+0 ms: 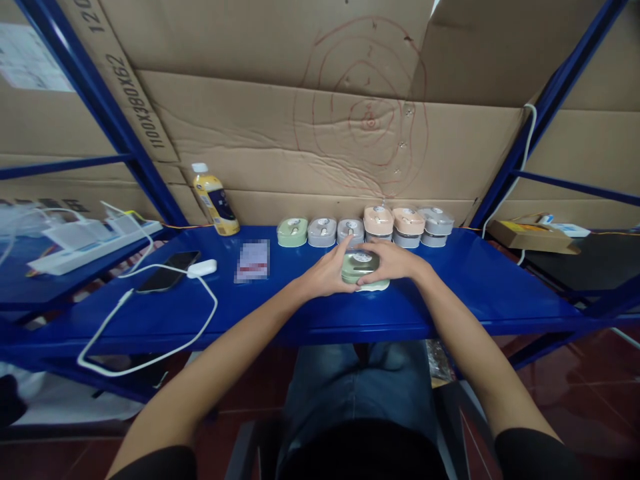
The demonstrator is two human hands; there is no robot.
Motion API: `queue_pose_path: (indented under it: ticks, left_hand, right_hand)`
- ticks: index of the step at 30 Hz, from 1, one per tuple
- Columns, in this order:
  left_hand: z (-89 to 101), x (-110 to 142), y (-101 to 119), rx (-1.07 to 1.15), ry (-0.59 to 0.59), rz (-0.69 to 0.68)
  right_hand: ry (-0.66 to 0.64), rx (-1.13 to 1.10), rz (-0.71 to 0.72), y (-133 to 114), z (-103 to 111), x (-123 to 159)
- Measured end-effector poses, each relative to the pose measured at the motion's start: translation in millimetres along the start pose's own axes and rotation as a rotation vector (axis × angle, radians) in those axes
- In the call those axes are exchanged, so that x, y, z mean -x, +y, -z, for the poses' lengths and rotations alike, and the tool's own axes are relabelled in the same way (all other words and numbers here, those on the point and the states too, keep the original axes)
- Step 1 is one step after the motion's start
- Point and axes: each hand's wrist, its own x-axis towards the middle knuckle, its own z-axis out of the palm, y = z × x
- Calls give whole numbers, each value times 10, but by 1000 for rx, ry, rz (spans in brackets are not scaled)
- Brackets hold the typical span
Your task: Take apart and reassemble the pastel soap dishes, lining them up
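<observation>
The left hand and right hand curl around opposite sides of a green container, gripping it between them, with fingers and thumbs along its edges. The container sits near the front edge of the blue tabletop, in front of the person; whether its full weight rests there cannot be told. A pale rim shows beneath it on the near side. If the lid and this rim are not one fixed piece, uneven pressure from the two palms could tilt or part them. The glossy top looks slick, so a loose grip might let it slip toward the front edge. Just behind stands a row of similar boxes: a grey one partly hidden by the left hand, and a peach-topped box beside it. Pushing the container too far back could knock these out of line. The white cable and bottle lie well apart leftward, seemingly unlikely to interfere.
</observation>
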Motion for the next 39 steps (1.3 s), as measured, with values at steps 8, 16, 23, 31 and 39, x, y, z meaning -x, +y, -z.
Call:
queue_pose_path:
  ticks: [8, 16, 23, 31, 39]
  left_hand:
    - [-5, -1, 4, 18, -5, -5]
    - [10, -1, -71, 27, -9, -16]
    - [42, 26, -141, -39, -57, -94]
    - [43, 41, -167, -29, -86, -112]
    - [195, 5, -386, 3, -37, -51]
  right_hand:
    - [-13, -32, 28, 9, -7, -15]
    - [-41, -158, 44, 148, -58, 22]
    - [-93, -191, 16, 232, -33, 87]
    - [-86, -162, 57, 175, -85, 77]
    - [0, -101, 50, 166, -142, 53]
